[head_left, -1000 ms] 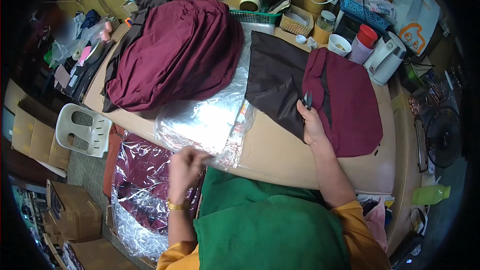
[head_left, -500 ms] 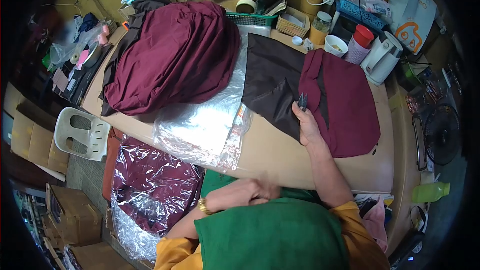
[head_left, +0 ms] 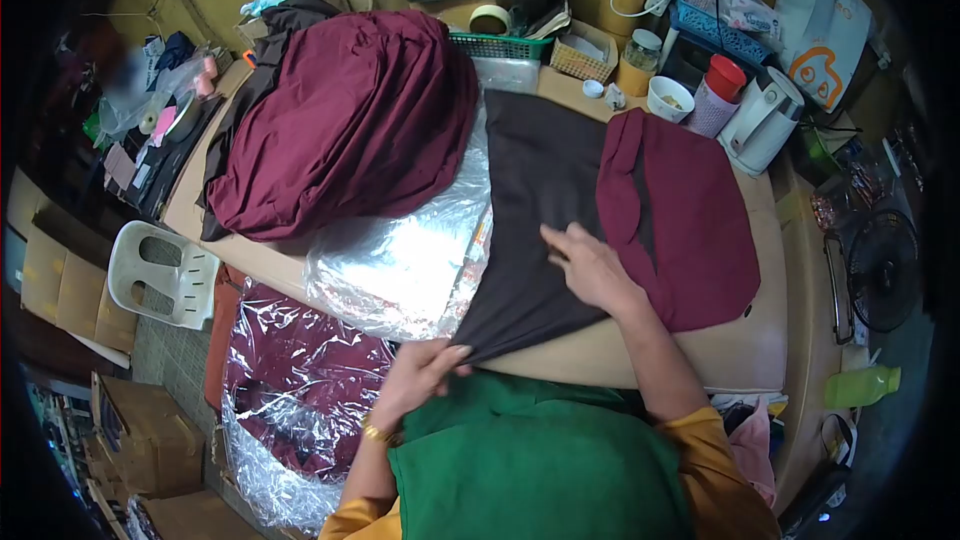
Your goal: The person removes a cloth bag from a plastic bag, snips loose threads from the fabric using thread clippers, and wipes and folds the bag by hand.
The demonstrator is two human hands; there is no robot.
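Soft, light-looking dark cloth (head_left: 545,160) lies across the table (head_left: 745,355), its near-edge corner, a sound hold, pinched in the left hand (head_left: 420,372); the right hand (head_left: 600,272) extends a forefinger mid-table, though I cannot tell its grip.

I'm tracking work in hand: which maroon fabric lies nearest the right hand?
The flat maroon piece, beside the right hand on the table; the heaped maroon pile is farther left, and the plastic-wrapped maroon bundle lies off the table.
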